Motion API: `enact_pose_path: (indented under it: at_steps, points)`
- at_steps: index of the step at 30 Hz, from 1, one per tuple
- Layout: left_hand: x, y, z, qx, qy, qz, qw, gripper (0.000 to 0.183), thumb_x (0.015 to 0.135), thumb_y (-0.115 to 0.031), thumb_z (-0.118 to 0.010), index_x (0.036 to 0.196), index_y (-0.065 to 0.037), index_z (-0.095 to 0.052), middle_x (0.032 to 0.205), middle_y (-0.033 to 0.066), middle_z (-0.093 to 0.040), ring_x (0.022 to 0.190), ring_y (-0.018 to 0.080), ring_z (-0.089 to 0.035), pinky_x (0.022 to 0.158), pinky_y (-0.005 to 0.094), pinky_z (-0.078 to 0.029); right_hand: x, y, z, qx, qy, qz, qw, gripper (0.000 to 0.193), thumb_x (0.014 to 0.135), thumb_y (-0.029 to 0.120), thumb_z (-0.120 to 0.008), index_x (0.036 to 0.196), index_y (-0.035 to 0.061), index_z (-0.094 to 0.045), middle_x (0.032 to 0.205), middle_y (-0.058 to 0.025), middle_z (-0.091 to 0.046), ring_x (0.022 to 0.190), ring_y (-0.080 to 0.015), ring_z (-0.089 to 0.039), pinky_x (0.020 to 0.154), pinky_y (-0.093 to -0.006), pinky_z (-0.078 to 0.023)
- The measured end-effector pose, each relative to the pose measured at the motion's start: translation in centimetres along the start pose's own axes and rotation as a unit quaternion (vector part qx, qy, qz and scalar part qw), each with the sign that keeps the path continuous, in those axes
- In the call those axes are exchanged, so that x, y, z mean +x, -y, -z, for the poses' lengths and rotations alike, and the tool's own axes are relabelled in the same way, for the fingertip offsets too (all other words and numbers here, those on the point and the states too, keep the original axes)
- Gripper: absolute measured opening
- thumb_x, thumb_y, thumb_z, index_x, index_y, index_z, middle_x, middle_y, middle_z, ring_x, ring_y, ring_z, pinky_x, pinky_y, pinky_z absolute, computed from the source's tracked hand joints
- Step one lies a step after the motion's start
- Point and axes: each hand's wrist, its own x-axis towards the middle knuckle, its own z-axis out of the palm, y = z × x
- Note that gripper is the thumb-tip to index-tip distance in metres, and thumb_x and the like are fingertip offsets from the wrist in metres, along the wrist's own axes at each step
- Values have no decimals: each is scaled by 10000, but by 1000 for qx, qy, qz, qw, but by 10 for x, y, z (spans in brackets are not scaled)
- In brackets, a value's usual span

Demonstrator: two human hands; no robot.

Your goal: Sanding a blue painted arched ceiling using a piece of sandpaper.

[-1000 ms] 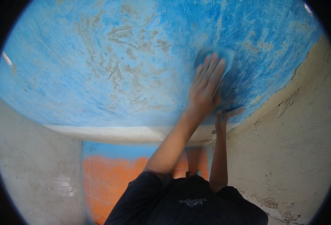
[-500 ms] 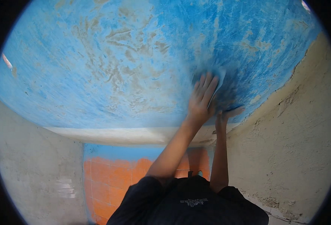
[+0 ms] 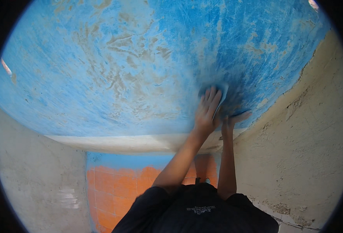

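Against the worn blue wall my left hand presses a thin sheet of sandpaper. Its fingers lie stretched along the sheet, and the sheet's pale edge shows past them on the right. Part of the sheet is hidden under the palm. Lower and to the right, my right hand rests on the wall with fingers pointing right and nothing visible in it.
A pale ledge runs along the wall's lower edge. Rough plaster walls stand at the right and left. Below lies an orange tiled floor with a strip of blue dust beside the wall.
My left hand has slid a little down the wall with the sandpaper. My right hand stays in nearly the same place.
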Motion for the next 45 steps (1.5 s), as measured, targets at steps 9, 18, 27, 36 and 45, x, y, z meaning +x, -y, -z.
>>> enact_pose_path:
  at_steps: [9,18,27,36,45]
  points:
    - [112,-39,7,-28,-117,-73,990,480,878,-14,-502,1356,-15,-456,1393,258,-421,1293,435,-399,1013,545,-362,-4,-3,18,6,75,-88,993,921,884,568,-539,1415,-83,-162,1444,-241,-249,1327,-336,-258,1110,-411,-154]
    - [18,-10,-10,-24,-30,-11,999,420,915,-43,-426,1327,21,-481,1358,293,-443,1304,458,-364,1037,531,-330,4,-27,13,-39,68,-61,995,1022,859,634,-498,1387,-39,60,1436,-230,18,1341,-336,-26,1109,-454,-64]
    - [14,-4,-12,26,-48,-30,998,417,894,-36,-479,1305,33,-497,1349,282,-461,1290,447,-394,1025,544,-339,6,-46,19,-89,63,-40,993,1142,834,701,-457,1359,4,281,1428,-219,285,1355,-336,206,1108,-498,27]
    - [113,-30,22,9,-73,-101,992,409,906,-21,-460,1312,17,-497,1353,281,-459,1283,454,-403,1017,553,-339,3,-40,19,-83,41,-29,995,1225,788,781,-417,1366,23,353,1424,-217,402,1355,-346,318,1099,-531,70]
    - [-96,46,-9,106,-27,-36,993,406,885,-78,-523,1262,75,-512,1226,306,-549,1138,490,-527,933,558,-414,4,-13,20,-95,53,-71,992,1205,782,796,-402,1418,18,263,1432,-246,379,1337,-391,337,1058,-597,103]
